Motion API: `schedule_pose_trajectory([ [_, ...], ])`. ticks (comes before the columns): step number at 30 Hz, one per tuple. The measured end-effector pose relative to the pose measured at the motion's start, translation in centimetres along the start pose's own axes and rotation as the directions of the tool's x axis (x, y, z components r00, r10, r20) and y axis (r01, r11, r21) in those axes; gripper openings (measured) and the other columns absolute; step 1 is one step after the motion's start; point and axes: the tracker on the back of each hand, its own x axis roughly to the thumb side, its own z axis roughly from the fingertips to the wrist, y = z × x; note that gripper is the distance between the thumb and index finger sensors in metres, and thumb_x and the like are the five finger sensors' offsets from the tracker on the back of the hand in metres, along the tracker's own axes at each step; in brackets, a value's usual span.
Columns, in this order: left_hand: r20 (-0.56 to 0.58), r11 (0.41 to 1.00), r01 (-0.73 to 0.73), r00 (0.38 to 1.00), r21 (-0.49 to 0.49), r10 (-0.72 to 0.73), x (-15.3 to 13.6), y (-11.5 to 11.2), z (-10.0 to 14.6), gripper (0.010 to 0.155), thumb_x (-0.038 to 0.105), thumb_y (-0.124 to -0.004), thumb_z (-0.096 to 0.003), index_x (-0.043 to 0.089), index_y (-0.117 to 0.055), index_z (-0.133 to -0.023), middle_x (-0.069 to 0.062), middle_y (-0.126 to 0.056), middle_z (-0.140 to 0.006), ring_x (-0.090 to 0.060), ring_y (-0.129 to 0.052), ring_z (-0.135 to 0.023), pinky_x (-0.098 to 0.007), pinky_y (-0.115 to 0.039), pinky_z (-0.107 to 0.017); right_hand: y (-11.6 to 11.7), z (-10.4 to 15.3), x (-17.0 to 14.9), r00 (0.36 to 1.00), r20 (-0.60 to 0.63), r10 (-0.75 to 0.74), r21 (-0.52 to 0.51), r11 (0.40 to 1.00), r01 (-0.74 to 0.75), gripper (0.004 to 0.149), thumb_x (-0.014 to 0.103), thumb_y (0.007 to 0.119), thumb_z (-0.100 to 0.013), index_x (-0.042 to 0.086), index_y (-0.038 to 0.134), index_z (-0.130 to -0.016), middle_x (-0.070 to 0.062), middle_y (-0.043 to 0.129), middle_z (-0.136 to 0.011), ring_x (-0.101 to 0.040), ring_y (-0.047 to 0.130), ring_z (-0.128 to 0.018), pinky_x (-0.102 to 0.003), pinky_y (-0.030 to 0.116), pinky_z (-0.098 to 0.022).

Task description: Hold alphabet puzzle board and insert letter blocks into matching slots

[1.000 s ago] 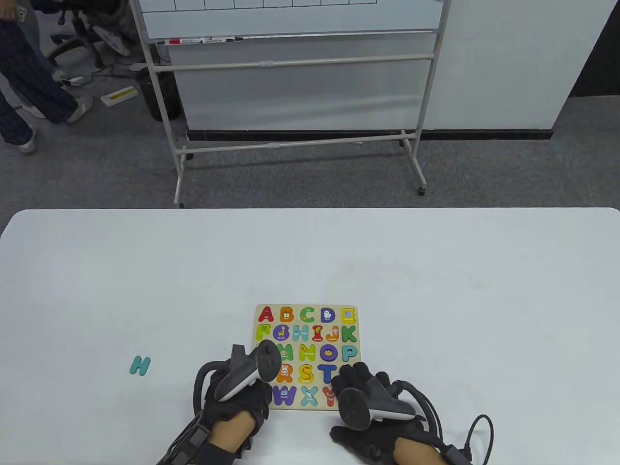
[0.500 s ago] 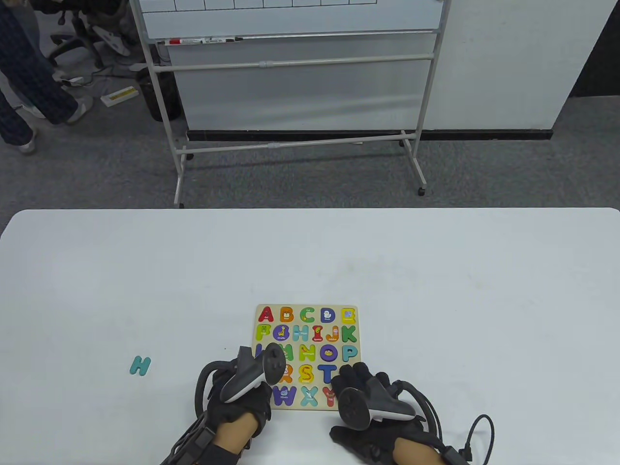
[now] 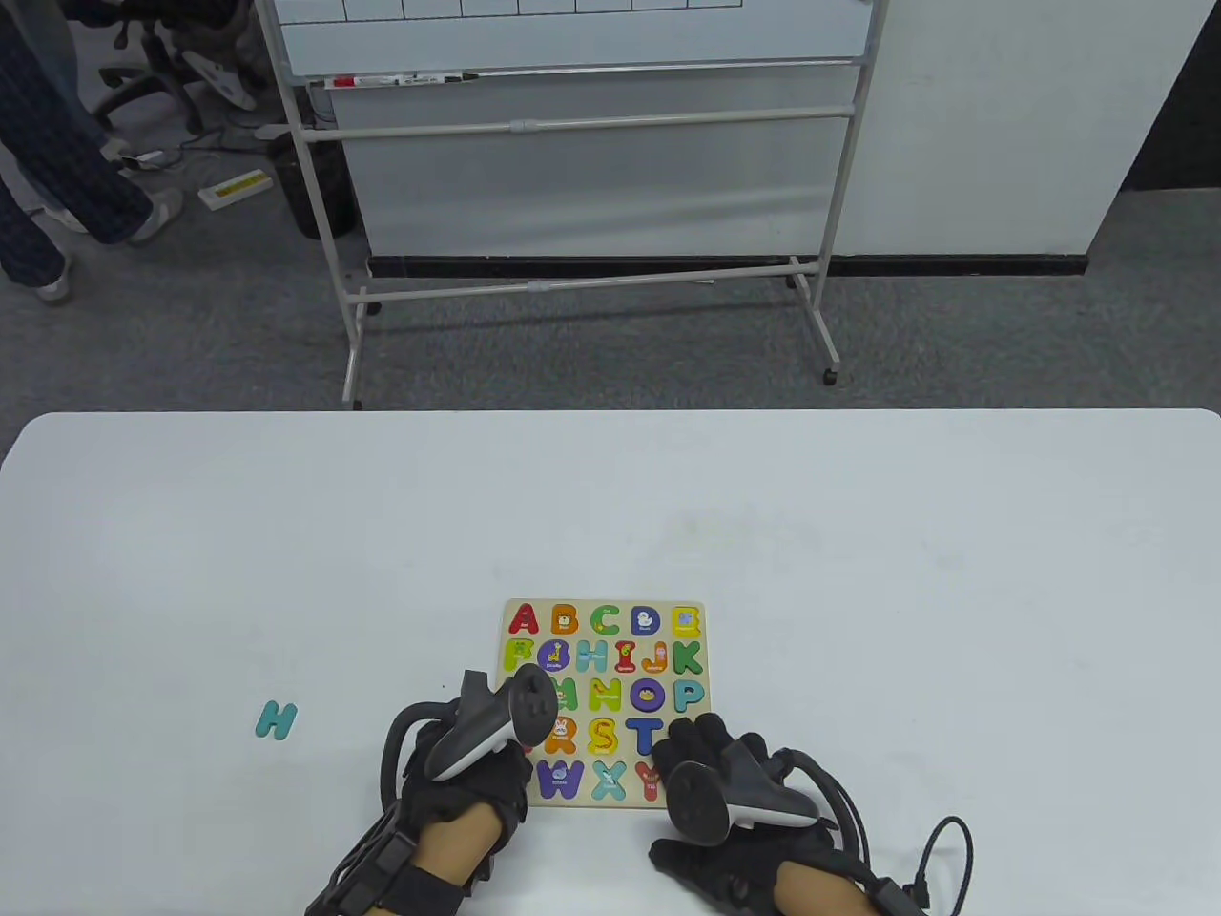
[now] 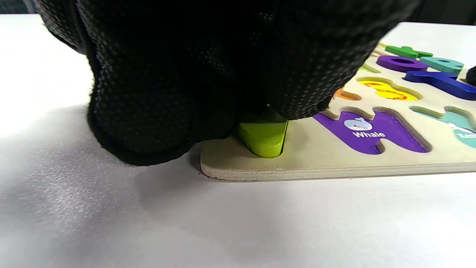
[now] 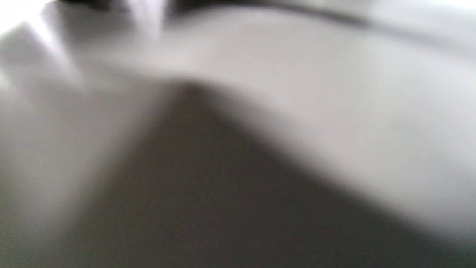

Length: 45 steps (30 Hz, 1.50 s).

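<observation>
Down low, left hand point(image 4: 208, 74) presses lime letter block point(image 4: 263, 137) into puzzle board point(image 4: 334, 163); right hand point(image 3: 734, 811) grip seemingly flat, unclear

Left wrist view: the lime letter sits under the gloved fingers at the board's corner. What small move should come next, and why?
Probably press the lime letter straight down: it stands proud of the board under the left hand, so it looks not fully seated. The right hand rests on the board's other near corner.

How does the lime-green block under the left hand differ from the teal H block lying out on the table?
The lime-green block sits at the puzzle board's near left corner, partly in a slot; the teal H block lies flat on the table, far left of the board. The left hand presses on the green one; no hand touches the H. Both are thick letter blocks.
</observation>
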Motion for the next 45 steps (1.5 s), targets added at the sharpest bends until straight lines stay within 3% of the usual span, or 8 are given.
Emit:
schedule_pose_trajectory([
  [8, 0.015, 0.999, -0.038, 0.999, -0.015, 0.038, -0.2, 0.2, 0.3, 0.046, 0.037, -0.090, -0.0449, 0.008, -0.090, -0.081, -0.018, -0.103, -0.069, -0.029, -0.113, -0.046, -0.061, -0.070, -0.061, 0.0, 0.0, 0.0, 1.000, 0.003, -0.005, -0.003, 1.000, 0.005, 0.093, 0.071, 0.044, -0.046, 0.018, -0.004, -0.105, -0.013, -0.013, -0.112, -0.042, -0.010, -0.104, -0.067, 0.014, -0.071],
  [14, 0.022, 0.997, -0.076, 0.997, -0.019, 0.077, -1.6, 1.3, 1.3, 0.055, 0.044, -0.083, -0.0469, 0.008, -0.084, -0.089, -0.020, -0.095, -0.081, -0.036, -0.107, -0.061, -0.065, -0.064, -0.063, 0.0, 0.0, -0.1, 1.000, 0.005, -0.011, -0.003, 1.000, 0.011, 0.093, 0.071, 0.045, -0.047, 0.018, -0.004, -0.105, -0.013, -0.013, -0.112, -0.041, -0.009, -0.104, -0.067, 0.014, -0.071],
  [18, 0.009, 0.995, -0.075, 0.997, 0.068, 0.075, -3.9, 3.2, 2.7, 0.059, 0.044, -0.083, -0.0467, 0.010, -0.078, -0.094, -0.023, -0.086, -0.092, -0.042, -0.098, -0.075, -0.067, -0.060, -0.065, 0.0, 0.0, -0.1, 1.000, 0.006, -0.012, -0.002, 1.000, 0.012, 0.093, 0.071, 0.045, -0.047, 0.018, -0.004, -0.105, -0.013, -0.013, -0.112, -0.041, -0.010, -0.104, -0.067, 0.014, -0.071],
  [23, -0.037, 0.976, 0.031, 0.999, 0.215, -0.024, -9.1, 5.5, 4.5, 0.073, 0.044, -0.083, -0.0467, 0.014, -0.057, -0.108, -0.025, -0.054, -0.111, -0.055, -0.061, -0.102, -0.074, -0.041, -0.069, -0.1, 0.0, -0.1, 1.000, 0.006, -0.015, -0.002, 1.000, 0.015, 0.093, 0.071, 0.045, -0.047, 0.018, -0.004, -0.105, -0.013, -0.013, -0.112, -0.041, -0.010, -0.104, -0.067, 0.014, -0.071],
  [26, -0.081, 0.974, 0.066, 0.995, 0.215, -0.050, -12.3, 5.9, 4.8, 0.078, 0.043, -0.082, -0.0475, 0.014, -0.047, -0.111, -0.026, -0.043, -0.114, -0.056, -0.051, -0.105, -0.075, -0.039, -0.070, -0.1, 0.0, -0.1, 1.000, 0.006, -0.015, -0.002, 1.000, 0.015, 0.093, 0.071, 0.045, -0.047, 0.018, -0.004, -0.106, -0.013, -0.013, -0.112, -0.042, -0.009, -0.104, -0.067, 0.014, -0.071],
  [35, -0.061, 0.967, 0.253, 0.966, -0.001, -0.253, -20.0, 3.3, 3.6, 0.088, 0.041, -0.085, -0.0463, 0.023, -0.030, -0.112, -0.021, -0.015, -0.116, -0.056, -0.017, -0.108, -0.075, -0.026, -0.071, -0.1, 0.0, -0.1, 1.000, 0.003, -0.014, -0.003, 1.000, 0.014, 0.092, 0.070, 0.044, -0.047, 0.018, -0.004, -0.105, -0.014, -0.013, -0.112, -0.042, -0.010, -0.104, -0.067, 0.014, -0.071],
  [41, -0.065, 0.932, 0.353, 0.931, -0.078, -0.358, -21.9, 0.0, 1.6, 0.088, 0.043, -0.085, -0.0457, 0.025, -0.028, -0.111, -0.020, -0.015, -0.115, -0.054, -0.015, -0.108, -0.075, -0.025, -0.070, -0.1, 0.0, 0.0, 1.000, 0.003, -0.017, -0.003, 1.000, 0.017, 0.092, 0.071, 0.044, -0.047, 0.018, -0.004, -0.105, -0.013, -0.013, -0.112, -0.041, -0.010, -0.104, -0.067, 0.014, -0.071],
  [45, -0.053, 0.955, 0.281, 0.957, -0.089, -0.287, -22.3, -0.9, 0.9, 0.083, 0.041, -0.085, -0.0458, 0.024, -0.035, -0.110, -0.020, -0.021, -0.116, -0.054, -0.021, -0.108, -0.075, -0.028, -0.071, -0.1, 0.0, 0.0, 1.000, 0.003, -0.018, -0.004, 1.000, 0.018, 0.093, 0.071, 0.045, -0.047, 0.018, -0.004, -0.106, -0.013, -0.013, -0.112, -0.041, -0.010, -0.105, -0.067, 0.014, -0.071],
])
